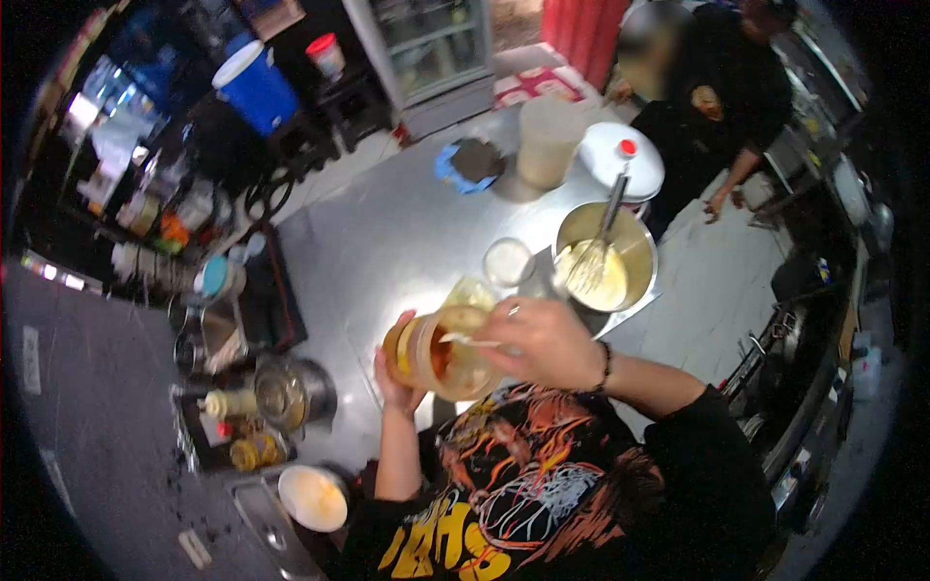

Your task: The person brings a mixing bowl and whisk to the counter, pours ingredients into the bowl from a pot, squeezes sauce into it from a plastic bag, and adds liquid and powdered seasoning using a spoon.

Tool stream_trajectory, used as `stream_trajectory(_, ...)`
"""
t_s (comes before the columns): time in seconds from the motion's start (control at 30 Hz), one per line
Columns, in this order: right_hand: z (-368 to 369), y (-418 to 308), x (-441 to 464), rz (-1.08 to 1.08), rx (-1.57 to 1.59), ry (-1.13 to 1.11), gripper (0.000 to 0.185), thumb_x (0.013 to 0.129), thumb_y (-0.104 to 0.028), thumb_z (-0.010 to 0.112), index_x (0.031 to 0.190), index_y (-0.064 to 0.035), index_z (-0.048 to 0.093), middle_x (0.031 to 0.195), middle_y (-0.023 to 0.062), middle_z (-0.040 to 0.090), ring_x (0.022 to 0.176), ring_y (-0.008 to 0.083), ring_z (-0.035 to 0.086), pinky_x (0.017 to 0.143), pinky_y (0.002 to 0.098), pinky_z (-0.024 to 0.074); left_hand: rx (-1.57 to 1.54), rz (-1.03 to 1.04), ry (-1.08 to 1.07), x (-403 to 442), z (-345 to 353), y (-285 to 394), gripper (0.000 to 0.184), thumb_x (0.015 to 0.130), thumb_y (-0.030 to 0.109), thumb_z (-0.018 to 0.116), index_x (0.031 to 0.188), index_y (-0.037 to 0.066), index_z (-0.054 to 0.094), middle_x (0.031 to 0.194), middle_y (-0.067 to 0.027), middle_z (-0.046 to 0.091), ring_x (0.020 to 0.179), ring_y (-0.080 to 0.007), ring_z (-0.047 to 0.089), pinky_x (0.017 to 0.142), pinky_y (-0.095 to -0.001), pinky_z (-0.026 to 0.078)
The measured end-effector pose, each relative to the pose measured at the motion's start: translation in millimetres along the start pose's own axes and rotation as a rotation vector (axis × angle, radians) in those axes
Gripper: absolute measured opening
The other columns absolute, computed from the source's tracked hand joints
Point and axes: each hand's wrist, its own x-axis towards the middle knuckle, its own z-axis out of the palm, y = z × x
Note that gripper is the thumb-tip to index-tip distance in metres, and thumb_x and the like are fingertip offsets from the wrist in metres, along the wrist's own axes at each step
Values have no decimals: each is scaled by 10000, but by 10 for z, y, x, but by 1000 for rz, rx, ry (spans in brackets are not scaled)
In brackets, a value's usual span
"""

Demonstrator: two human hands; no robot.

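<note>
My left hand [395, 385] is wrapped round a tilted see-through tub [467, 383] with an amber band and orange-red contents, held close to my body over the table edge. In my right hand [544, 339], closed at the tub's mouth, is a pale spoon-like utensil [469, 340]. Its tip reaches into the tub, and blur hides its exact shape. Just beyond the hands stands a small round clear container [509, 261]. To the right of it, a metal pot [641, 254] holds a creamy yellow mixture [603, 289] with a wire whisk [599, 254] leaning in it.
On the steel table [358, 242] are a tall translucent pitcher [547, 150], a white lid [610, 160] with a red knob and a dark disc [475, 163] on blue material. A blender jar [286, 392] and white bowl [312, 497] stand left. Another person [717, 107] is at the far right.
</note>
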Motion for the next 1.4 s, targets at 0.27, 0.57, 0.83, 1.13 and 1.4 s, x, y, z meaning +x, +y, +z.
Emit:
stream_trajectory(0.27, -324, 165, -131, -67, -38, 41, 127, 711, -149, 713, 800, -82, 654, 738, 20, 584, 679, 181, 583, 573, 294, 468, -45, 58, -66, 134, 295, -245, 769, 876, 602, 338, 1370, 18, 261, 1275, -179, 472, 1187, -293, 468, 1002, -437, 382)
stream_trajectory(0.57, -460, 484, -344, -100, 21, -79, 116, 731, -182, 691, 736, -75, 645, 674, 21, 502, 652, 185, 542, 551, 308, 439, 25, 152, -6, 275, 543, -548, 788, 862, 628, 354, 1352, 15, 285, 1232, -150, 493, 1153, -268, 489, 980, -415, 403)
stream_trajectory(0.83, -618, 698, -518, 99, 244, -104, 156, 762, -196, 652, 687, -59, 658, 662, 67, 526, 650, 231, 545, 551, 356, 432, 197, 248, 78, 410, 800, -837, 850, 817, 644, 439, 1358, 16, 249, 1211, -142, 499, 1138, -262, 497, 973, -406, 409)
stream_trajectory(1.13, -861, 1252, -730, 741, 863, -79, 198, 802, -176, 690, 780, 20, 682, 623, -9, 562, 568, 32, 437, 506, 217, 348, 192, 360, 160, 445, 848, -1240, 824, 829, 619, 408, 1372, 24, 238, 1269, -187, 458, 1169, -323, 473, 995, -456, 381)
stream_trajectory(1.4, -1158, 1592, -955, 996, 1070, 25, 174, 821, -146, 659, 859, 21, 691, 760, 11, 655, 695, 37, 543, 639, 186, 407, 139, 320, 240, 437, 929, -1432, 832, 807, 613, 453, 1377, 46, 237, 1259, -151, 469, 1168, -285, 473, 1001, -425, 379)
